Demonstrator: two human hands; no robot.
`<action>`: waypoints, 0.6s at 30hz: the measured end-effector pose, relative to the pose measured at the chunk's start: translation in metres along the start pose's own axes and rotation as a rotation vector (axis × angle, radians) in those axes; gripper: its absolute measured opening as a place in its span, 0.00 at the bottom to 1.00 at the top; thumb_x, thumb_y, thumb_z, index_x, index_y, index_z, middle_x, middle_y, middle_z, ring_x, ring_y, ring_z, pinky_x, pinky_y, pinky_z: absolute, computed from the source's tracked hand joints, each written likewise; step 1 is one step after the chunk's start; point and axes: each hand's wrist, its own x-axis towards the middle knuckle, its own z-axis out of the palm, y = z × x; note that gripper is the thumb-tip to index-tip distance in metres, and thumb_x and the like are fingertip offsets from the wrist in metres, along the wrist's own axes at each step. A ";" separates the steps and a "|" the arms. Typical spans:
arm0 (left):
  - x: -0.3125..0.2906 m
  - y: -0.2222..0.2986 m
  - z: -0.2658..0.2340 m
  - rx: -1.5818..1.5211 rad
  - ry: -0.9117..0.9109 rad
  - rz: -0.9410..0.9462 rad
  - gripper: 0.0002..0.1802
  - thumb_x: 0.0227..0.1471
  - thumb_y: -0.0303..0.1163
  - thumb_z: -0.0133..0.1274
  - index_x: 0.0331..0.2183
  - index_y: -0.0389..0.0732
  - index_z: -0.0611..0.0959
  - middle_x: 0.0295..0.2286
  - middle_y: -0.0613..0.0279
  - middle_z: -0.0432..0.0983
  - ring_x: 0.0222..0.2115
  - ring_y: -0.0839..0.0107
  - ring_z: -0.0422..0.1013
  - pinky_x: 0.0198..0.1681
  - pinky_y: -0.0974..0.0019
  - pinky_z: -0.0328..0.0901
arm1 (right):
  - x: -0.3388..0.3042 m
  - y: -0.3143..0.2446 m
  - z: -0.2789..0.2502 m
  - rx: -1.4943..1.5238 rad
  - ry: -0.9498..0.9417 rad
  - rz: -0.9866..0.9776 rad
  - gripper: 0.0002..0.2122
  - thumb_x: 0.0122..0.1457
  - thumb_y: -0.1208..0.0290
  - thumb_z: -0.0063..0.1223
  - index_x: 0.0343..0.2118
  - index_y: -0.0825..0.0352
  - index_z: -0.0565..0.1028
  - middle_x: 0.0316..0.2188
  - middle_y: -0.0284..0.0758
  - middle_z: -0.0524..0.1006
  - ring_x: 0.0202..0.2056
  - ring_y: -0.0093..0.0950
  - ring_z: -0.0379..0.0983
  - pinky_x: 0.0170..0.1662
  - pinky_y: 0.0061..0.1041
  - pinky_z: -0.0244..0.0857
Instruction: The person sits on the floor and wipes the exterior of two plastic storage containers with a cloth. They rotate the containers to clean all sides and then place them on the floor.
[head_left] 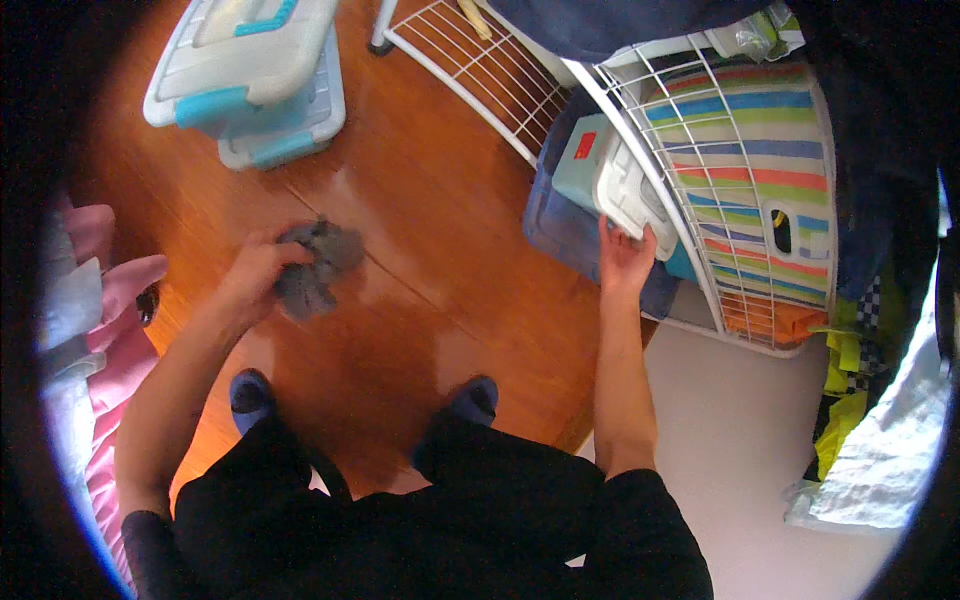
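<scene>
My left hand (pixel 262 270) is closed around a crumpled grey cloth (pixel 325 262), held over the wooden floor. On the right, my right hand (pixel 627 258) grips the near edge of a white plastic lid (pixel 632 190), its fingertips and thumb at the rim. Beside that lid is a pale green box (pixel 580 165) with a small red label. Both rest on or in a blue translucent storage bin (pixel 555 225), next to a white wire rack (pixel 690 190). What lies under the lid is hidden from me.
Two stacked clear storage boxes (pixel 245 100) with turquoise latches stand at the far left. A striped fabric box (pixel 750 170) sits inside the rack. Pink fabric (pixel 125 330) hangs at the left edge. Yellow and checked cloth (pixel 850 390) hangs at the right.
</scene>
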 end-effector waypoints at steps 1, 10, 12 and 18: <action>0.003 0.000 0.007 0.043 -0.019 -0.032 0.27 0.48 0.18 0.46 0.53 0.31 0.71 0.43 0.47 0.76 0.41 0.56 0.76 0.41 0.53 0.76 | -0.002 -0.005 -0.006 -0.042 0.004 -0.007 0.20 0.59 0.64 0.53 0.52 0.67 0.68 0.50 0.37 0.71 0.52 0.35 0.69 0.61 0.48 0.59; 0.022 0.026 0.064 0.101 -0.271 -0.045 0.22 0.53 0.26 0.53 0.51 0.33 0.74 0.40 0.54 0.79 0.37 0.62 0.78 0.41 0.60 0.75 | -0.080 -0.051 -0.059 -0.371 0.001 0.079 0.28 0.56 0.61 0.53 0.59 0.66 0.65 0.56 0.34 0.69 0.58 0.34 0.64 0.61 0.37 0.58; 0.020 0.032 0.062 0.063 -0.190 0.017 0.21 0.54 0.28 0.54 0.50 0.33 0.75 0.39 0.55 0.79 0.37 0.63 0.78 0.41 0.59 0.75 | -0.104 -0.050 -0.051 -0.441 -0.009 0.118 0.29 0.55 0.62 0.54 0.59 0.68 0.65 0.55 0.35 0.71 0.56 0.33 0.66 0.61 0.35 0.58; -0.008 0.050 0.034 -0.007 0.004 0.235 0.17 0.55 0.32 0.54 0.45 0.34 0.77 0.35 0.56 0.80 0.30 0.65 0.78 0.32 0.60 0.75 | -0.137 -0.008 0.027 -0.723 -0.245 0.272 0.30 0.52 0.63 0.58 0.57 0.71 0.66 0.52 0.41 0.72 0.54 0.35 0.68 0.59 0.34 0.60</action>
